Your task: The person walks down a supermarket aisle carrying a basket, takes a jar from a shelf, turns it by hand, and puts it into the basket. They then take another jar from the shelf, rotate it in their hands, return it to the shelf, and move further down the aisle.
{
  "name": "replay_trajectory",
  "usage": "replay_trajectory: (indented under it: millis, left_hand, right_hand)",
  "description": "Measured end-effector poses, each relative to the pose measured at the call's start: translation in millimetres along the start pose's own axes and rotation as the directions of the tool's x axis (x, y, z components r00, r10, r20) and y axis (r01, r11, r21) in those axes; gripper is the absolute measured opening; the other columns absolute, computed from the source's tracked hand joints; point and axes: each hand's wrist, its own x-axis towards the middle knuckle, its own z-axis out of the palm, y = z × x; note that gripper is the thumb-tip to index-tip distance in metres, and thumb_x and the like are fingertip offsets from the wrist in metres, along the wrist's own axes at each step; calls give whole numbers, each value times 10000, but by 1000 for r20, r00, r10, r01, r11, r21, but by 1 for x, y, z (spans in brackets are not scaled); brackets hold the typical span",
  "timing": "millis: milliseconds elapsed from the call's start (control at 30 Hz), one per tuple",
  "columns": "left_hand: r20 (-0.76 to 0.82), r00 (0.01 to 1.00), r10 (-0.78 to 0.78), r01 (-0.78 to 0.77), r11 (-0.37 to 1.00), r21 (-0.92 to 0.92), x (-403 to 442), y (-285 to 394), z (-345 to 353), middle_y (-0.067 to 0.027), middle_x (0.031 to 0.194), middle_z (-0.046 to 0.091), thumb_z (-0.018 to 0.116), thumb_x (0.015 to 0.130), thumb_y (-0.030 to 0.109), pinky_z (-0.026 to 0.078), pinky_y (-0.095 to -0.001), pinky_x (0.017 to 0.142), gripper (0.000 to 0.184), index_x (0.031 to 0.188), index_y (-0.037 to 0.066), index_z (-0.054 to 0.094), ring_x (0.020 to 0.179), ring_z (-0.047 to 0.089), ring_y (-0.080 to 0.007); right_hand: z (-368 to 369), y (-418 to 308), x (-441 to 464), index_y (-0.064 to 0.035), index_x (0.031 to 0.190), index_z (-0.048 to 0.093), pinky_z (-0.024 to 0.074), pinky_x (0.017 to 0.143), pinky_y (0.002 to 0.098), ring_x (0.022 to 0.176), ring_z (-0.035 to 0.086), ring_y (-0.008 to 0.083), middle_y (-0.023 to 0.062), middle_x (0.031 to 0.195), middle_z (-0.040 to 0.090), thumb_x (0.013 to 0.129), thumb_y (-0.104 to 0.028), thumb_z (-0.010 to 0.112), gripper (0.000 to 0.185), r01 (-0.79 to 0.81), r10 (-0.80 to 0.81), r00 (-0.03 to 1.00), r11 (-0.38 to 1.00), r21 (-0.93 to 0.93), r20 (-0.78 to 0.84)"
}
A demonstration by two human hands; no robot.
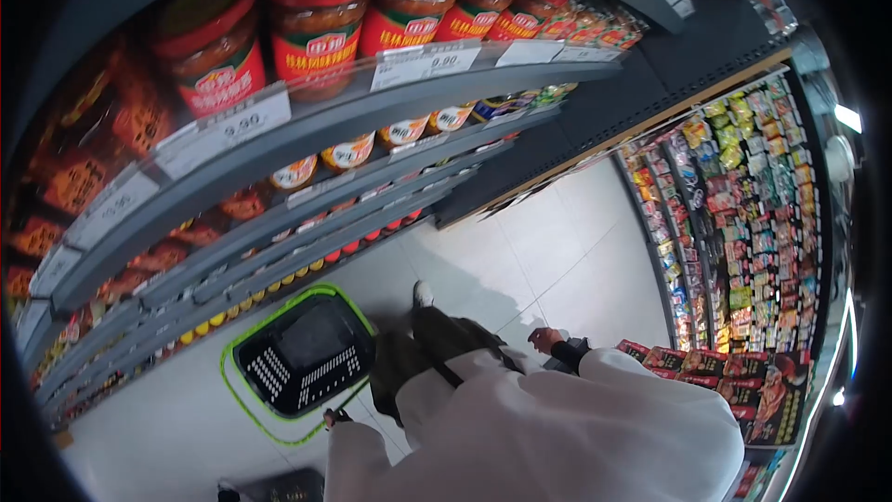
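My left hand (336, 418) is closed round the green handle (295, 441) of a shopping basket. The basket (307, 339) is black with perforated sides and a bright green rim, and sits low beside my legs, at the foot of the shelves. Hanging at my other side, my right hand (546, 341) has its fingers loosely apart and nothing visible in it. A dark band circles that wrist. White sleeves cover both arms, and one white shoe (423, 294) shows past my dark trousers.
Shelves on the left carry red-lidded jars (321, 23) above price tags (427, 63), with cups (348, 151) lower down. Bagged snacks (734, 195) fill a rack across the pale tiled floor (567, 232). A dark display with red packages (734, 381) stands at right.
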Motion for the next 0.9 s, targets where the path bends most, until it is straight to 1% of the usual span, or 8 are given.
replay_trajectory:
  millis: [67,133,233,267,333,400,700,900]
  left_hand:
    - [235,953,192,-216,973,81,1,-23,22,28,799,535,455,889,363,478,-288,778,211,912,172,540,764,504,-79]
    - [256,940,226,-324,828,458,2,-35,38,25,821,538,456,882,367,475,-297,783,216,920,174,544,781,506,-89]
    - [269,954,134,-298,314,901,1,-37,61,20,853,541,458,872,373,471,-310,790,225,932,176,550,807,508,-103]
    - [282,954,99,-295,149,944,1,-38,69,18,864,543,459,869,375,469,-315,793,229,936,177,552,816,509,-108]
    - [329,944,34,-326,-75,942,6,-40,79,14,885,545,460,862,379,466,-324,797,236,944,179,555,833,511,-118]
    - [377,926,-18,-372,-209,904,17,-42,87,11,907,548,461,855,383,463,-333,802,245,952,181,559,850,512,-128]
    - [499,841,-211,-529,-519,672,48,-51,80,-5,1004,559,466,824,401,450,-374,824,290,988,189,576,928,519,-172]
    - [570,764,-302,-619,-591,518,55,-30,77,-16,1068,566,470,804,413,441,-402,839,324,1012,194,588,979,524,-201]
  right_hand:
    - [4,8,-2,-149,832,676,523,543,288,572,640,145,21,648,651,834,-274,494,221,9,-8,1000,999,-47,16]
    - [9,8,-10,-154,829,678,525,553,280,550,634,131,10,629,647,823,-295,524,209,-61,60,998,997,-53,-14]
    - [20,20,-23,-188,851,686,526,556,286,546,632,126,-13,643,654,819,-291,519,199,-120,121,993,992,-34,17]
    - [28,30,-27,-211,866,689,530,584,300,583,639,141,4,690,665,816,-301,518,200,-5,-5,999,982,-187,-54]
    - [37,47,-35,-237,885,691,531,628,316,626,645,155,26,754,676,812,-305,523,195,1,-66,985,927,-375,-159]
    - [41,73,-32,-244,896,689,528,650,318,637,643,162,32,778,677,812,-308,522,198,7,-74,985,918,-396,-155]
    - [5,77,-26,-241,911,687,526,655,314,633,638,160,20,783,677,816,-317,520,207,-218,209,976,901,-374,-66]
    - [0,46,-15,-221,930,682,528,609,291,601,627,144,3,751,674,824,-311,524,210,-147,145,989,929,-340,-30]
